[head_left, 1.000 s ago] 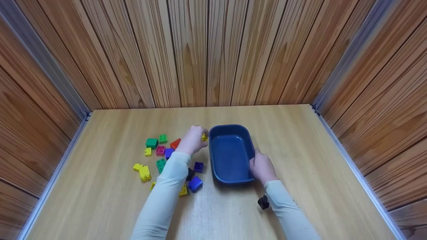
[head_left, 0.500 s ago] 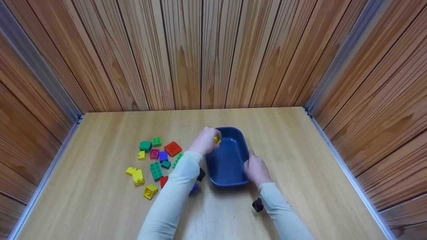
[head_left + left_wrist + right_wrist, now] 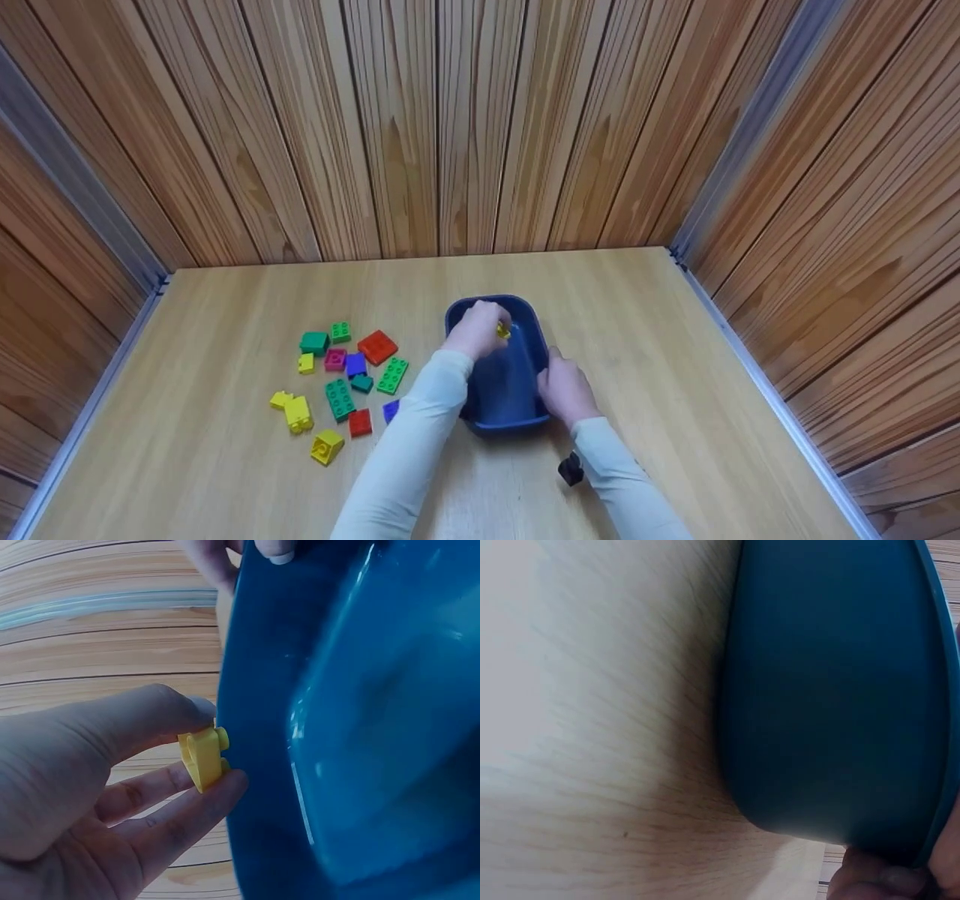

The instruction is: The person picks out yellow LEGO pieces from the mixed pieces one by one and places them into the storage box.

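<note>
In the head view a dark blue rectangular bin [image 3: 499, 397] stands on the table. My left hand [image 3: 478, 331] is over the bin's upper part and pinches a small yellow toy brick [image 3: 503, 330]. The left wrist view shows that yellow brick [image 3: 204, 757] between thumb and fingertips, studs toward the bin wall [image 3: 259, 787]. My right hand [image 3: 568, 390] grips the bin's right rim, and its fingers [image 3: 877, 877] show at the lower edge of the right wrist view. The bin floor that shows between my hands is bare.
Left of the bin lie several loose toy bricks, among them a red brick [image 3: 377, 347], a green brick [image 3: 340, 400], a yellow brick [image 3: 327, 448] and a magenta brick [image 3: 335, 360]. My left sleeve [image 3: 420, 442] covers part of that area. Wood-panelled walls [image 3: 416, 127] enclose the table.
My left hand has carried the yellow brick rightward from beside the bin to above it. My right hand stays on the rim. The head view has shifted slightly.
</note>
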Action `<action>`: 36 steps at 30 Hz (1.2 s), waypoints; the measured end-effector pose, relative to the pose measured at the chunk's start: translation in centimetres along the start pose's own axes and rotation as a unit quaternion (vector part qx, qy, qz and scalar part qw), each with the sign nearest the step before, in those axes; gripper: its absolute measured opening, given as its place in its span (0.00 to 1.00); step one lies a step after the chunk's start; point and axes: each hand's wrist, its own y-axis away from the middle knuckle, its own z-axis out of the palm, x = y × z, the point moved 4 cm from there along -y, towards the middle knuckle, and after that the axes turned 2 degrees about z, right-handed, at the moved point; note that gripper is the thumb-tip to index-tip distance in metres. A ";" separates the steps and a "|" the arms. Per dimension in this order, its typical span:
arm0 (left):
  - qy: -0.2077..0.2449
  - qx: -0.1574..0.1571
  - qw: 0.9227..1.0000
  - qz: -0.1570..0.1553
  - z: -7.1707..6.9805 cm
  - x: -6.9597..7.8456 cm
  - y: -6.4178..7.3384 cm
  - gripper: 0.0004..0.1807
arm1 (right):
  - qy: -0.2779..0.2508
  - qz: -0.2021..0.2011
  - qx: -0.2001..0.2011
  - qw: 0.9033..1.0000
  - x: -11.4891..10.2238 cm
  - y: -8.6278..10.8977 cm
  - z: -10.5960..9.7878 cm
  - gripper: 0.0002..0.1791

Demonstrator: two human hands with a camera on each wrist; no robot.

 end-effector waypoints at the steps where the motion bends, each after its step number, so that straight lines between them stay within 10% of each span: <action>1: 0.006 -0.002 1.000 -0.005 0.2 0.0 -0.1 0.12 | 0.000 -0.001 0.000 1.000 0.0 0.0 0.0 0.22; 30: -0.108 -0.072 0.990 -0.054 3.7 0.2 0.1 0.13 | -0.001 0.013 -0.015 1.000 0.0 -0.1 0.0 0.22; 36: -0.077 -0.094 0.989 -0.083 4.3 -0.1 0.2 0.12 | -0.007 0.033 -0.036 0.999 0.1 -0.1 0.1 0.25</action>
